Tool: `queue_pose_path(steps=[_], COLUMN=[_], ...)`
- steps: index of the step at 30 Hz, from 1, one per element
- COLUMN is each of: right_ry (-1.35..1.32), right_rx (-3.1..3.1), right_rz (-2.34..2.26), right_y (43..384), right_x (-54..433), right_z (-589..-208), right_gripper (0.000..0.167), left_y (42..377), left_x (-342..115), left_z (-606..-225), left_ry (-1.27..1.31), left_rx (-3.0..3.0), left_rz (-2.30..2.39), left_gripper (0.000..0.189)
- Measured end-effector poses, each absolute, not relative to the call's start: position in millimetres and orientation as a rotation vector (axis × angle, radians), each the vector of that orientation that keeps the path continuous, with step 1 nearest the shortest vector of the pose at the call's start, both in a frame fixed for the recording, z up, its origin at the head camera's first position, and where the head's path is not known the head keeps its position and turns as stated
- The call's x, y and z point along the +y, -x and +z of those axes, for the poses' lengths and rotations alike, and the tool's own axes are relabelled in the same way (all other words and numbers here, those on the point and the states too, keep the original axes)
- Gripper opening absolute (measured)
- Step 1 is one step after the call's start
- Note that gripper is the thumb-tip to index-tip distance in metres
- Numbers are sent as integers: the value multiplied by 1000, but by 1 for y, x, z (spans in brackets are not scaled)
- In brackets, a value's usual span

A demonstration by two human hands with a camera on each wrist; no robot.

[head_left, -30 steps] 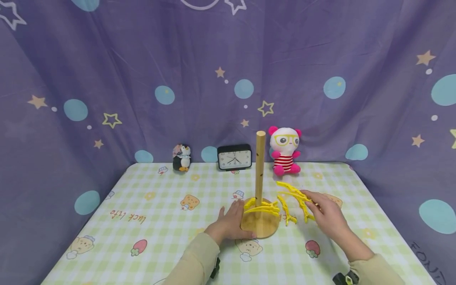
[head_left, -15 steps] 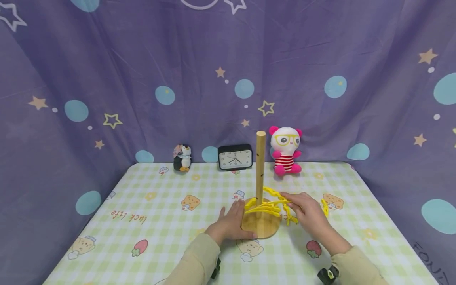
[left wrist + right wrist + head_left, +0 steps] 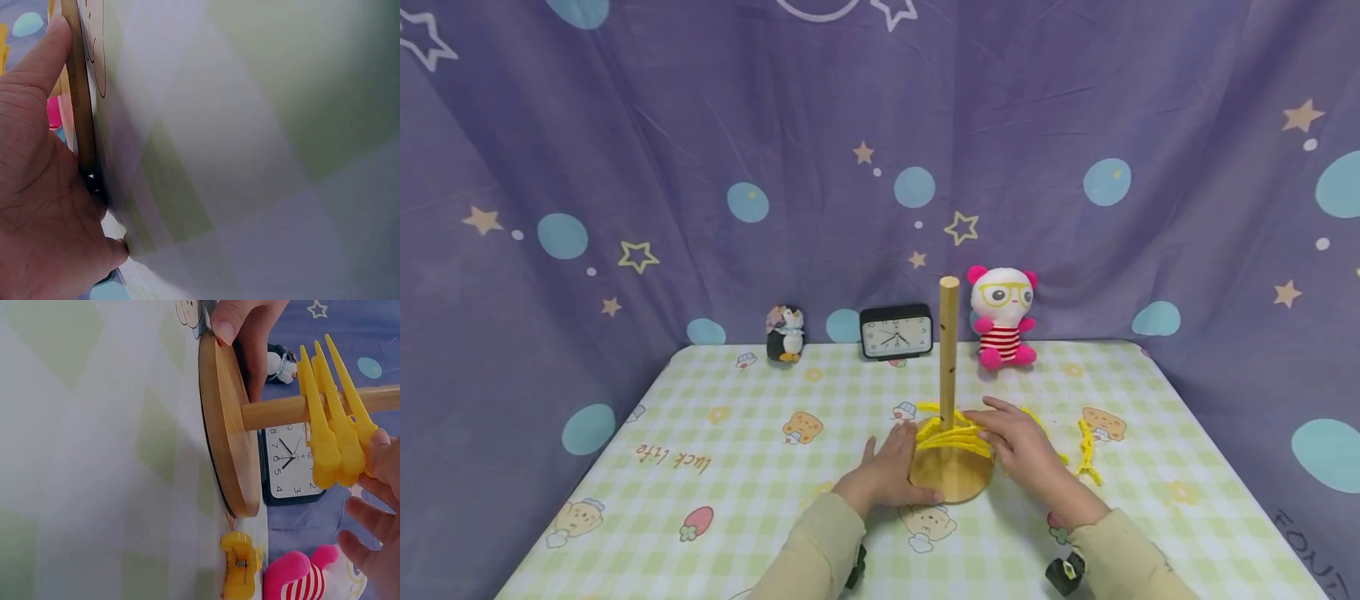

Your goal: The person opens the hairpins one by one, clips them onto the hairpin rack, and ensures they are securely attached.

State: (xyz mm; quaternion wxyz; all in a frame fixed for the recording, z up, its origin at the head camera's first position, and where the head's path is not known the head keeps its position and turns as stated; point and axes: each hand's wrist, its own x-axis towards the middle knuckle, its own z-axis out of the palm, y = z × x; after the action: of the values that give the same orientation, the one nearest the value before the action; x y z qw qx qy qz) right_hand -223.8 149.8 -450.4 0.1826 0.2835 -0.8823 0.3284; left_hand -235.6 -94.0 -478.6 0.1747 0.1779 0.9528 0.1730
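A wooden stand [image 3: 948, 354] has an upright post on a round base [image 3: 952, 482]. My left hand [image 3: 883, 473] holds the base at its left side, thumb at the front rim and fingers farther back. Several long yellow plastic spring clips [image 3: 326, 440] straddle the lower post, one above another, their tapered tips pointing past it. My right hand [image 3: 1028, 452] is at the right of the post. Its thumb and finger pinch the end of the topmost yellow clip [image 3: 353, 394], whose prongs lie on either side of the post; the other fingers are spread.
Loose yellow clips lie right of the base, one [image 3: 1086, 454] beyond my right hand. Along the back stand a penguin toy [image 3: 786, 335], a black alarm clock [image 3: 896, 332] and a pink-and-white panda plush [image 3: 1002, 317]. A checked cloth [image 3: 760, 517] covers the table.
My right hand has moved left with a yellow clip from the loose ones to the post, where the clip's prongs now reach round it. My left hand stays on the base.
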Motion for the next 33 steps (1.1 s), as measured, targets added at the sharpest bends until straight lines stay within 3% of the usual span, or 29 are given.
queue_pose_path(steps=[7, 15, 33], right_ry=[-741, -681, -385], right_rx=[-2603, -2638, -2705], right_rz=[1052, 1107, 988], right_y=[217, 211, 189], right_x=[149, 160, 234], right_z=[-450, -450, -461], right_gripper=[34, 49, 50], left_y=[233, 235, 242], left_x=[-91, -93, -95], left_z=[-470, -474, -490], left_ry=[-515, -507, -495], left_rx=[2685, 2683, 2710], left_rz=[485, 478, 483], left_gripper=[117, 119, 120])
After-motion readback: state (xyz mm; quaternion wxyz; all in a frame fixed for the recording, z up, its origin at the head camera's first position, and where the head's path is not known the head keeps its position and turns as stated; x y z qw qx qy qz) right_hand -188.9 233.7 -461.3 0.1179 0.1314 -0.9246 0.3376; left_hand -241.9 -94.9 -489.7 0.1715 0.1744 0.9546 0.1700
